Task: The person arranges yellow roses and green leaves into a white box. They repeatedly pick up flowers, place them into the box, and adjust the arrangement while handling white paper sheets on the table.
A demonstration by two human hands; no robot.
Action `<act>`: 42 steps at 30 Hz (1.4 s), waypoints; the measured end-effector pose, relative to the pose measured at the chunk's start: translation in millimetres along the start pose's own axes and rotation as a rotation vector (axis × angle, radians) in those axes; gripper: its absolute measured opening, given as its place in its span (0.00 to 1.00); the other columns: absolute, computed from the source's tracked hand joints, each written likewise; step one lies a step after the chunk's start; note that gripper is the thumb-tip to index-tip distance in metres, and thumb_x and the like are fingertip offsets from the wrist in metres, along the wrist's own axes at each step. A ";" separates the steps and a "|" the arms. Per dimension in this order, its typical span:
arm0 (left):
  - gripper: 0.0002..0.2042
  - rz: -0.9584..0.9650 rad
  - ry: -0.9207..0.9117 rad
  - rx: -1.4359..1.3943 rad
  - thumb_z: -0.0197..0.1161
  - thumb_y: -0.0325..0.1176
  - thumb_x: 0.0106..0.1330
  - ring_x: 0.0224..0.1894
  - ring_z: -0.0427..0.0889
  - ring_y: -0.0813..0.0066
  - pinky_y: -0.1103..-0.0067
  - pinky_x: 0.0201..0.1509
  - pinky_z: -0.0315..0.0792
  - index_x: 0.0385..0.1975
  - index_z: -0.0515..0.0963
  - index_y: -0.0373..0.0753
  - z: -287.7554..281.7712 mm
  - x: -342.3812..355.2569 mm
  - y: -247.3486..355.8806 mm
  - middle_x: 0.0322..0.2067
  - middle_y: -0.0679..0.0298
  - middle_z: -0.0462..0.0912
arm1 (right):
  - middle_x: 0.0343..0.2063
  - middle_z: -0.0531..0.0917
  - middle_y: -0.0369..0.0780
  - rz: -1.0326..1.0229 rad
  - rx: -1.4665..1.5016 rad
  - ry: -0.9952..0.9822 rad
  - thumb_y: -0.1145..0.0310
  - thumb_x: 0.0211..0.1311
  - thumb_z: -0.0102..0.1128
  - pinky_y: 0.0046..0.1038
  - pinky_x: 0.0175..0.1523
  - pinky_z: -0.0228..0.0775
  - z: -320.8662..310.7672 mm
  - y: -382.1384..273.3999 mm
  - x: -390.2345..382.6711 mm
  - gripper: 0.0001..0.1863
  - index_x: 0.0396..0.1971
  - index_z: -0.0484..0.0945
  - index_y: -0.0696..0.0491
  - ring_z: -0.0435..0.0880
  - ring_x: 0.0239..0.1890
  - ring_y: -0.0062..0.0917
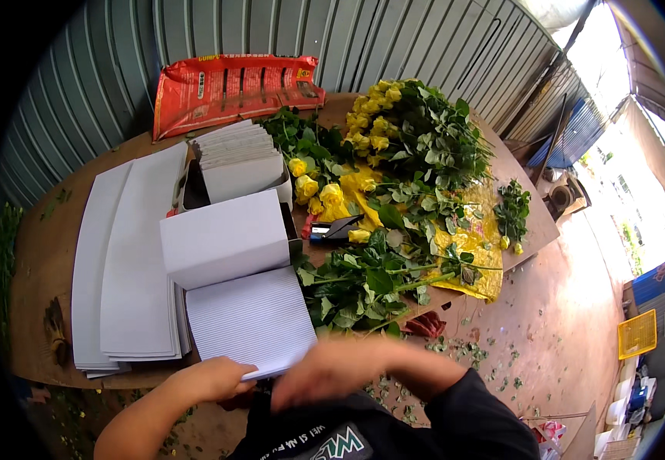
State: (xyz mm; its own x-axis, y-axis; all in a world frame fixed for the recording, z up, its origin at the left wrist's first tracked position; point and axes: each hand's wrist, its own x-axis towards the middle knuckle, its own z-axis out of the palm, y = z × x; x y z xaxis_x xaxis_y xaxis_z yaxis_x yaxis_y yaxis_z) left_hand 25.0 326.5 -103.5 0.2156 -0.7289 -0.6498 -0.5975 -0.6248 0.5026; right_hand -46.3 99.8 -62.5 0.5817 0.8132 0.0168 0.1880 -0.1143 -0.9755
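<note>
A white corrugated cardboard sheet lies at the near edge of the table, its ribbed face up. My left hand is closed on its near edge, thumb on top. Over the near right corner of the sheet passes my right hand, blurred by motion, so its fingers cannot be made out. Just beyond the ribbed sheet, a smooth white cardboard piece leans tilted against a box. Upright folded white cards fill that box. Beside it on the right lies a black stapler.
Large white cardboard sheets are stacked on the left, near a dark bundle. Yellow roses and leafy stems cover the right side, partly on a yellow plastic sheet. A red bag lies against the corrugated wall.
</note>
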 end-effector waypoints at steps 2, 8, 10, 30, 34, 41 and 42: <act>0.16 -0.065 -0.062 0.009 0.50 0.39 0.59 0.36 0.75 0.53 0.67 0.41 0.69 0.46 0.69 0.43 -5.5 -0.1 10.1 0.35 0.51 0.76 | 0.30 0.80 0.42 0.132 -0.638 0.679 0.69 0.53 0.50 0.27 0.37 0.71 -62.9 36.2 -16.5 0.13 0.39 0.76 0.50 0.80 0.31 0.26; 0.18 -0.039 -0.072 0.019 0.50 0.39 0.59 0.39 0.75 0.54 0.68 0.44 0.68 0.49 0.68 0.43 -7.4 5.2 5.6 0.37 0.51 0.76 | 0.38 0.79 0.40 1.409 -1.071 0.585 0.68 0.51 0.49 0.30 0.39 0.70 -168.8 156.6 -93.3 0.12 0.35 0.78 0.50 0.78 0.40 0.32; 0.17 -0.056 -0.074 0.013 0.50 0.39 0.59 0.39 0.75 0.54 0.68 0.44 0.68 0.48 0.68 0.43 -4.6 3.5 4.7 0.37 0.51 0.76 | 0.39 0.79 0.40 1.421 -1.019 0.529 0.66 0.50 0.50 0.30 0.40 0.70 -179.8 167.3 -94.4 0.14 0.37 0.77 0.50 0.78 0.41 0.33; 0.20 0.025 -0.125 0.005 0.52 0.39 0.58 0.39 0.74 0.50 0.66 0.43 0.68 0.51 0.65 0.42 5.4 13.7 -12.3 0.35 0.47 0.76 | 0.33 0.77 0.43 1.284 -1.251 0.802 0.72 0.57 0.42 0.36 0.35 0.71 -291.9 217.0 -117.2 0.11 0.41 0.69 0.53 0.77 0.34 0.35; 0.20 0.032 -0.145 -0.079 0.53 0.38 0.58 0.39 0.75 0.51 0.67 0.43 0.69 0.49 0.66 0.41 -1.9 12.8 -9.7 0.36 0.48 0.76 | 0.36 0.74 0.43 1.274 -1.236 0.803 0.72 0.57 0.43 0.36 0.37 0.71 -284.6 244.0 -142.3 0.11 0.40 0.70 0.53 0.77 0.36 0.36; 0.12 0.129 -0.017 -0.083 0.52 0.37 0.57 0.34 0.76 0.52 0.65 0.38 0.69 0.34 0.69 0.35 0.6 6.8 -6.8 0.29 0.50 0.77 | 0.27 0.81 0.40 0.570 -0.845 1.331 0.78 0.47 0.52 0.25 0.39 0.68 -283.1 112.7 -159.8 0.12 0.35 0.76 0.55 0.78 0.31 0.24; 0.12 0.130 -0.016 -0.081 0.52 0.36 0.57 0.34 0.76 0.52 0.65 0.38 0.69 0.34 0.70 0.35 1.5 6.8 -7.4 0.29 0.50 0.77 | 0.27 0.80 0.38 0.452 -0.872 1.328 0.80 0.46 0.54 0.23 0.38 0.67 -270.7 76.8 -149.9 0.12 0.34 0.76 0.56 0.77 0.30 0.21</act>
State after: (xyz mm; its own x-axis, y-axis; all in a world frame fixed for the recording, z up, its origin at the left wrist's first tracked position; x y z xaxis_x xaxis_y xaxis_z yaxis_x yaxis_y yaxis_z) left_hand 29.7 326.5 -112.4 0.1283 -0.8009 -0.5849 -0.5555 -0.5466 0.6266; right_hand 95.2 -185.4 -80.5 0.8512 -0.3456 0.3950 -0.0813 -0.8304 -0.5512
